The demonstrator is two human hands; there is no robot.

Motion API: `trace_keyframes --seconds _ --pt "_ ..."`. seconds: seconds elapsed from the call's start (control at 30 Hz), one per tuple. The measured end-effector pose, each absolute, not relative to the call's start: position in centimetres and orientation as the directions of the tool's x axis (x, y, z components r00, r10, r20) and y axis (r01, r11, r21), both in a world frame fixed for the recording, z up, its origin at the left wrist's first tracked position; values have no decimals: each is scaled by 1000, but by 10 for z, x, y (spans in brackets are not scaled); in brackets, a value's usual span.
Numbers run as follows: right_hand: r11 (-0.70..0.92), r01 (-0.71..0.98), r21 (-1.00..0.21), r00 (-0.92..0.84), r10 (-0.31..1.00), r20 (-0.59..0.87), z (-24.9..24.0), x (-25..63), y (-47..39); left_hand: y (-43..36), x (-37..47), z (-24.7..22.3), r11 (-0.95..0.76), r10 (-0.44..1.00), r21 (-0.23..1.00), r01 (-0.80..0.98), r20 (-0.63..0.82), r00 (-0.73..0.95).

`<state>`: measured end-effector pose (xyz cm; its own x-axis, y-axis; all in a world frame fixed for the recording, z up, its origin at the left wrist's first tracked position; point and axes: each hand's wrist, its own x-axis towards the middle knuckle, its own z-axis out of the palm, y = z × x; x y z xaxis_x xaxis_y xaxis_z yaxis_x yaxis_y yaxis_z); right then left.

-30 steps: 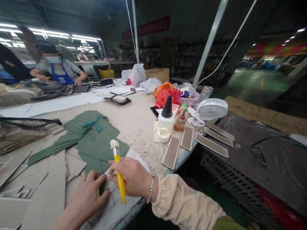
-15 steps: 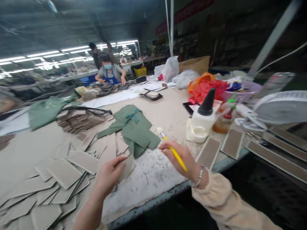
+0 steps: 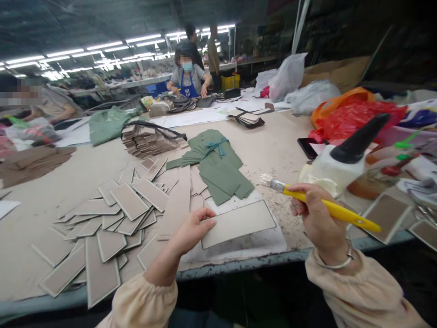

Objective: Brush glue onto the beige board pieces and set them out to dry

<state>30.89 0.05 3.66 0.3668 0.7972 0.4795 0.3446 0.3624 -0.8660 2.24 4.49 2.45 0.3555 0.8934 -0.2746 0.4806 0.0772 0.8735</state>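
My left hand [image 3: 191, 230] pinches the left end of a pale rectangular panel [image 3: 241, 224], which lies on a white sheet [image 3: 273, 241] at the table's front edge. My right hand [image 3: 319, 221] is closed around a yellow-handled brush [image 3: 337, 213]. The brush's pale, coated bristles point left, above and right of the panel. Behind the panel lie green fabric pieces [image 3: 220, 171] tied with a teal strip. Many beige panels with light edges [image 3: 128, 202] are heaped to the left of my left hand.
A white bottle with a black cone top [image 3: 341, 166], a phone [image 3: 307, 148] and red plastic bags [image 3: 362, 120] stand at right. A bundled brown stack [image 3: 148, 140] lies behind the heap. A masked person [image 3: 187, 82] works across the table.
The view has turned, shifting the scene. The panel in my left hand now lies flat on the white sheet. The brush has tilted closer to horizontal, its bristles pointing left.
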Motion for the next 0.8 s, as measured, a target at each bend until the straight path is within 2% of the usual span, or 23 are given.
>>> trace_keyframes --seconds 0.1,0.2,0.27,0.37,0.57,0.8 --pt "298 116 -948 409 855 319 36 303 0 46 33 6 -142 916 652 744 -198 349" --pt "150 -73 -986 296 947 122 29 290 -1 44 36 0 -212 928 529 822 -154 339" --pt "35 -98 -995 167 986 18 21 278 -3 38 31 3 -279 934 452 847 -78 349" --pt "-68 -21 -997 24 997 -69 10 261 -5 20 16 10 -398 908 318 860 5 419" --pt "-86 73 -994 -101 991 -93 0 238 -7 -10 -9 4 -593 760 319 739 -83 645" --pt "-60 157 -986 -160 983 -85 -17 214 -6 0 -12 0 -619 721 329 713 -123 682"
